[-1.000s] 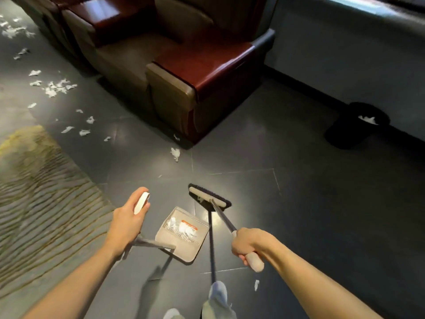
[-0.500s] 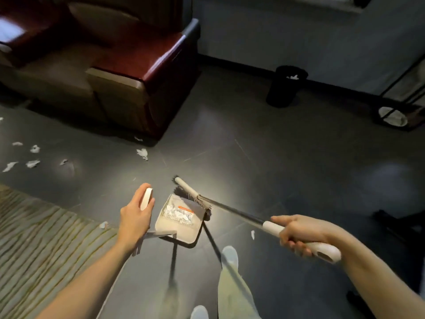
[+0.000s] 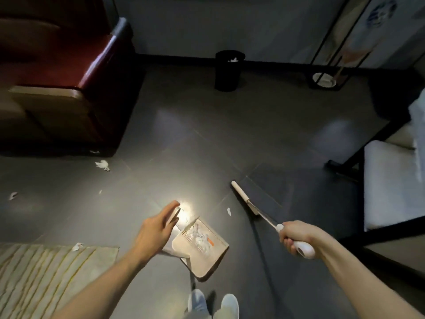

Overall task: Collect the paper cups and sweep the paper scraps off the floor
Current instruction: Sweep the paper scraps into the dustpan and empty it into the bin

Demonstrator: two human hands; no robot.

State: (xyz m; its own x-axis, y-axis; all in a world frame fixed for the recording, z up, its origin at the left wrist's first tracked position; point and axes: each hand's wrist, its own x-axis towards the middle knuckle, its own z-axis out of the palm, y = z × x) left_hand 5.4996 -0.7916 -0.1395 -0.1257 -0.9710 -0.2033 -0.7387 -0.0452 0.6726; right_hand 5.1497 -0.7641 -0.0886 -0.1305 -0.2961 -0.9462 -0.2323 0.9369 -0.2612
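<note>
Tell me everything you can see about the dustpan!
The dustpan is a pale beige, plastic-looking scoop with a comb-like row of teeth along one edge. It sits tilted just above the dark tiled floor, in front of the person's feet. Crumpled white paper scraps and something orange lie inside. A thin upright handle rises from it to a white grip, where the left hand meets it with fingers spread. The broom does not touch it.
</note>
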